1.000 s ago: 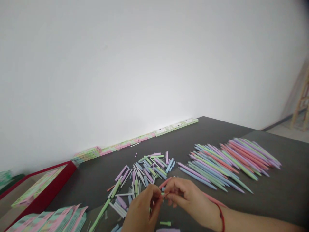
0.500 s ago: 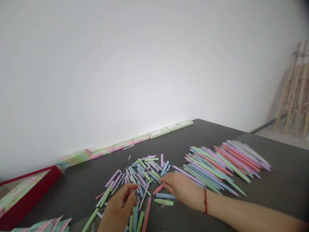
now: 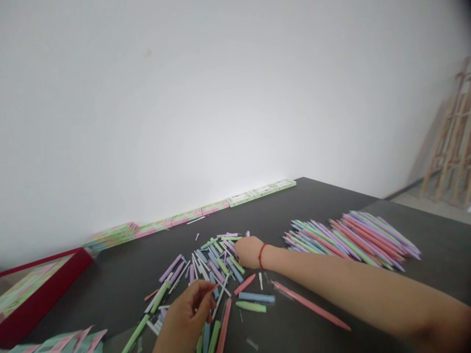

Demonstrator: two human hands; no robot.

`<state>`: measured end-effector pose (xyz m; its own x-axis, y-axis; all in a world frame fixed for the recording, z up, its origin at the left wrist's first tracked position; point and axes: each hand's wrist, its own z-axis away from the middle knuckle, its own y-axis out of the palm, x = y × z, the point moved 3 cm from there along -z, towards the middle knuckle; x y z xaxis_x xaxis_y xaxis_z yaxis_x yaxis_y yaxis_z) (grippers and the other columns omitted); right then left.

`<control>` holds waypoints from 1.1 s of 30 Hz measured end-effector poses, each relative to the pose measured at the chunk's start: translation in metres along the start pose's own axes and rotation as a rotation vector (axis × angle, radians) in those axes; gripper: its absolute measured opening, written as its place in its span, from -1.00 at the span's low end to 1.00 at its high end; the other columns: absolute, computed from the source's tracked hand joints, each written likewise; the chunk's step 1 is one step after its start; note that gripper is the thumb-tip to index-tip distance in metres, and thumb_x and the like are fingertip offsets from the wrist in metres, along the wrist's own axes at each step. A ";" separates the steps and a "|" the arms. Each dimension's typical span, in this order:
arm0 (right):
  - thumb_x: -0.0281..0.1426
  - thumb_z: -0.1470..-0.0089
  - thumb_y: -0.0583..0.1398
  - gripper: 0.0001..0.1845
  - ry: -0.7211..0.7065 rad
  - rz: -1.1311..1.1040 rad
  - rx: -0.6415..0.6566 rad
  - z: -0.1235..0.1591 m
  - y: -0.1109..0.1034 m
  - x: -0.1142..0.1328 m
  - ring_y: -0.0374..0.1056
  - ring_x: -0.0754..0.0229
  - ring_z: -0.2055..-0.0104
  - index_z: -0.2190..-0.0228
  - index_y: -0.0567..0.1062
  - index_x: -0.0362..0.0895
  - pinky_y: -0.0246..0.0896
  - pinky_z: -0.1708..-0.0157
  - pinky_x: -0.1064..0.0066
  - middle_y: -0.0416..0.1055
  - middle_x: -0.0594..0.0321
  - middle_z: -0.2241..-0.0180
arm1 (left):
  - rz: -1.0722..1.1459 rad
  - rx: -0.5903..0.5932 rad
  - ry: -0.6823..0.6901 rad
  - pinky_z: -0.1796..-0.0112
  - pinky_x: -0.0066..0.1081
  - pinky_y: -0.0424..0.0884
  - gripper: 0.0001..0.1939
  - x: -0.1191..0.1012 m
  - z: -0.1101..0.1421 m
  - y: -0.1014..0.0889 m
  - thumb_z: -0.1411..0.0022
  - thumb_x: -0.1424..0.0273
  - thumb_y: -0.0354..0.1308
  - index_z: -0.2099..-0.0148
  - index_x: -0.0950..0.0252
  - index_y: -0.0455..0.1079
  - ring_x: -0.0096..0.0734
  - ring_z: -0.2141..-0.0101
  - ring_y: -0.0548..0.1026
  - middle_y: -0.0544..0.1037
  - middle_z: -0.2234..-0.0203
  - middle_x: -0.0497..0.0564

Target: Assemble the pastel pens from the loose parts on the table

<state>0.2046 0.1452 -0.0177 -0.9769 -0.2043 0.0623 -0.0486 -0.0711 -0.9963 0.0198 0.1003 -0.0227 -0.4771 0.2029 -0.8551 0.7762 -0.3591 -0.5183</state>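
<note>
A red box (image 3: 47,296) has pink and green packs (image 3: 31,284) in it. My left hand (image 3: 186,314) pinches a tiny red bit (image 3: 215,288). A red pen (image 3: 312,308) lies to its right, nearer than my right arm (image 3: 312,269). My right hand (image 3: 250,251) is at the colorful pen parts (image 3: 222,266); I can't tell what it pinches.

Lilac, coral, green and blue colour the pens (image 3: 368,239), the loose pieces (image 3: 222,266) add white, the box (image 3: 47,294) is deep red, the cartons (image 3: 186,216) pink and green, the worktop (image 3: 128,279) near-black.

Wooden rack (image 3: 454,135) near white wall (image 3: 221,98).
</note>
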 end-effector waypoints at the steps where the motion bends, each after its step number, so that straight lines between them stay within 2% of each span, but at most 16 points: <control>1: -0.33 -0.15 0.15 -0.73 -0.003 -0.027 -0.016 0.002 -0.002 0.000 0.37 0.14 0.19 0.14 0.40 -0.23 0.32 0.23 0.23 0.39 0.11 0.15 | 0.009 0.003 -0.003 0.66 -0.52 0.21 -0.77 0.000 0.000 0.000 -0.09 0.27 0.00 0.26 0.28 0.36 -0.42 0.59 0.41 0.43 0.56 -0.09; 5: -0.49 -0.02 0.16 -0.90 -0.061 -0.174 -0.127 0.028 -0.014 -0.001 0.39 0.15 0.27 0.36 0.46 -0.25 0.23 0.32 0.41 0.46 0.09 0.30 | 0.125 0.015 -0.025 0.66 -0.53 0.21 -0.79 -0.005 0.002 0.000 -0.06 0.28 0.03 0.31 0.29 0.35 -0.44 0.59 0.39 0.42 0.56 -0.09; 9: -0.52 -0.02 0.09 -0.89 -0.174 -0.368 -0.168 0.078 -0.019 0.008 0.32 0.36 0.47 0.35 0.40 -0.16 0.10 0.52 0.62 0.43 0.34 0.46 | 0.234 -0.024 -0.009 0.68 -0.56 0.11 -0.81 -0.021 0.010 0.000 -0.05 0.26 0.07 0.36 0.27 0.35 -0.53 0.67 0.24 0.30 0.67 -0.20; 11: -0.50 0.00 0.10 -0.92 -0.195 -0.624 -0.213 0.101 -0.019 0.015 0.24 0.38 0.53 0.39 0.39 -0.15 0.03 0.59 0.62 0.36 0.38 0.52 | 0.228 -0.049 0.025 0.66 -0.56 0.06 -0.83 -0.031 0.016 0.001 -0.05 0.27 0.07 0.39 0.27 0.35 -0.56 0.69 0.17 0.25 0.69 -0.22; 14: -0.53 0.07 0.13 -0.91 -0.183 -0.814 -0.236 0.122 -0.019 0.024 0.18 0.38 0.54 0.43 0.39 -0.14 0.00 0.57 0.61 0.31 0.41 0.54 | 0.156 -0.032 0.104 0.57 -0.53 0.09 -0.87 -0.044 0.023 0.005 -0.04 0.33 0.07 0.43 0.28 0.35 -0.54 0.62 0.20 0.28 0.66 -0.18; 17: -0.54 0.10 0.13 -0.88 -0.188 -0.877 -0.209 0.129 -0.021 0.030 0.16 0.39 0.54 0.43 0.39 -0.14 -0.02 0.57 0.61 0.28 0.42 0.55 | 0.057 0.051 0.147 0.51 -0.51 0.12 -0.89 -0.053 0.030 0.008 -0.06 0.38 0.04 0.44 0.29 0.35 -0.50 0.58 0.24 0.29 0.65 -0.16; 20: -0.54 0.11 0.12 -0.87 -0.200 -0.880 -0.207 0.129 -0.021 0.033 0.16 0.39 0.54 0.42 0.40 -0.14 -0.02 0.57 0.61 0.28 0.43 0.55 | 0.034 0.065 0.156 0.54 -0.51 0.12 -0.89 -0.058 0.035 0.009 -0.08 0.40 0.01 0.46 0.26 0.31 -0.50 0.60 0.24 0.26 0.66 -0.18; 28: -0.48 0.08 0.12 -0.88 -0.186 -0.802 -0.189 0.126 -0.006 0.037 0.19 0.36 0.53 0.40 0.41 -0.12 -0.01 0.56 0.57 0.32 0.40 0.53 | -0.018 0.186 0.138 0.58 -0.52 0.11 -0.90 -0.057 0.037 0.009 -0.10 0.45 -0.04 0.44 0.22 0.24 -0.49 0.66 0.26 0.23 0.72 -0.22; 33: -0.50 0.10 0.13 -0.93 -0.151 -0.965 -0.113 0.126 -0.005 0.041 0.17 0.38 0.58 0.45 0.37 -0.13 -0.01 0.60 0.58 0.28 0.43 0.59 | -0.055 0.186 0.214 0.53 -0.50 0.12 -0.93 -0.054 0.038 0.015 -0.12 0.42 0.01 0.40 0.24 0.28 -0.47 0.58 0.27 0.28 0.64 -0.17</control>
<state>0.1913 0.0139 -0.0024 -0.4709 -0.2302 0.8516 -0.8391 -0.1809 -0.5129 0.0416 0.0497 0.0160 -0.4034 0.4070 -0.8195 0.6535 -0.4988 -0.5693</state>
